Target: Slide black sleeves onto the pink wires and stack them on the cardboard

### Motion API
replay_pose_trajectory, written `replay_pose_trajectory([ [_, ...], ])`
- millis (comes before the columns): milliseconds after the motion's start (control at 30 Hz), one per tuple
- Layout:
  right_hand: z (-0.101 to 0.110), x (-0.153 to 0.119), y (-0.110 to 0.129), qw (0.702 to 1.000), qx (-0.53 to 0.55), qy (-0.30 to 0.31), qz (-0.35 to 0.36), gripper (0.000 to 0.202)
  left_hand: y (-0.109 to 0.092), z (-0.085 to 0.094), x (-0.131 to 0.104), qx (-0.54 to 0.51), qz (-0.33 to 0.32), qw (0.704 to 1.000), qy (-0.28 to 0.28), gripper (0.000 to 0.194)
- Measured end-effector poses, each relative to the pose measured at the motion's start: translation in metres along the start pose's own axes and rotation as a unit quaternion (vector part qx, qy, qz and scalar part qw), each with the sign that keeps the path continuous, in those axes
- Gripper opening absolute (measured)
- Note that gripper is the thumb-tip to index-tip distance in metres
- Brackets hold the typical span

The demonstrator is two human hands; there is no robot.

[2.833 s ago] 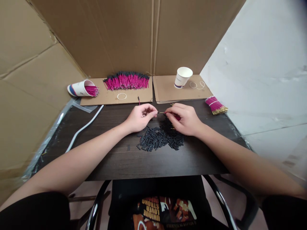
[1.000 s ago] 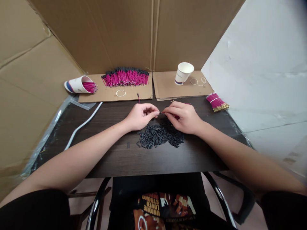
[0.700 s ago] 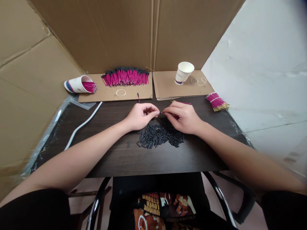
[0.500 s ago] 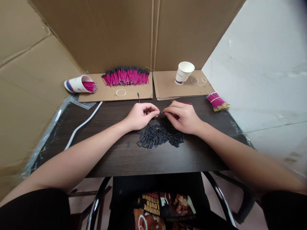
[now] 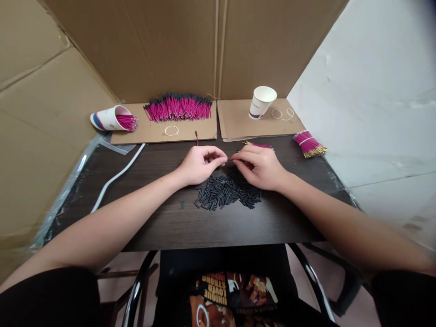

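Note:
Over the middle of the table, my left hand (image 5: 203,165) and my right hand (image 5: 259,165) meet almost tip to tip, both closed in a pinch. A short bit of magenta wire (image 5: 229,159) shows in the narrow gap between them, its ends hidden by the fingers. Behind my left hand rises one magenta wire with a black tip (image 5: 196,136); I cannot tell if it lies on the table or is held. More magenta wires with gold ends (image 5: 259,145) lie behind and partly under my right hand. A pile of short black tubes (image 5: 226,193) is just below both hands.
Black-tipped magenta wires (image 5: 179,108) lie in a row on cardboard (image 5: 136,137). A tipped paper cup (image 5: 104,120) holds more wires; another cup (image 5: 261,103) stands upright. A banded wire bundle (image 5: 309,143) sits right, rubber bands (image 5: 171,131) at the back, a white cable (image 5: 117,176) left.
Both hands stay almost in place, still pinched together. In the gap between the fingertips a dark bit showed before; now it looks magenta.

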State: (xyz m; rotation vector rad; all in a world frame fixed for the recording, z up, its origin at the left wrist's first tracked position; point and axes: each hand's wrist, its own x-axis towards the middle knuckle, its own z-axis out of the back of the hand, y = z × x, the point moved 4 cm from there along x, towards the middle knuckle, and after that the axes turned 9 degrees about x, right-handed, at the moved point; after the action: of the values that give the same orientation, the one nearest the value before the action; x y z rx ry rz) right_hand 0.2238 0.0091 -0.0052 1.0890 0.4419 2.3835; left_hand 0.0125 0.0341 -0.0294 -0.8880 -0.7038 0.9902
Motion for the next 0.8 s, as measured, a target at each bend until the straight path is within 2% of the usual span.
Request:
replay_pose_trajectory([
  [233,0.001,0.001,0.0,1.0,0.005,-0.004,-0.022,0.022,-0.003,0.001,-0.002,-0.008,-0.004,1.0,-0.002,0.029],
  [367,0.006,0.002,0.004,0.998,-0.007,-0.055,-0.021,0.018,-0.003,0.005,-0.003,-0.024,0.007,1.0,0.001,0.035],
  [467,0.01,0.003,0.004,0.995,-0.004,-0.087,-0.055,0.016,-0.003,0.006,-0.003,-0.022,0.012,1.0,0.003,0.036],
  [633,0.006,0.001,-0.003,0.975,0.128,-0.093,-0.157,0.019,-0.004,0.006,-0.004,-0.011,0.009,1.0,-0.004,0.035],
  [800,-0.002,0.002,-0.005,0.917,0.307,-0.068,-0.245,0.029,-0.009,0.004,-0.007,-0.01,0.003,1.0,0.008,0.039],
])
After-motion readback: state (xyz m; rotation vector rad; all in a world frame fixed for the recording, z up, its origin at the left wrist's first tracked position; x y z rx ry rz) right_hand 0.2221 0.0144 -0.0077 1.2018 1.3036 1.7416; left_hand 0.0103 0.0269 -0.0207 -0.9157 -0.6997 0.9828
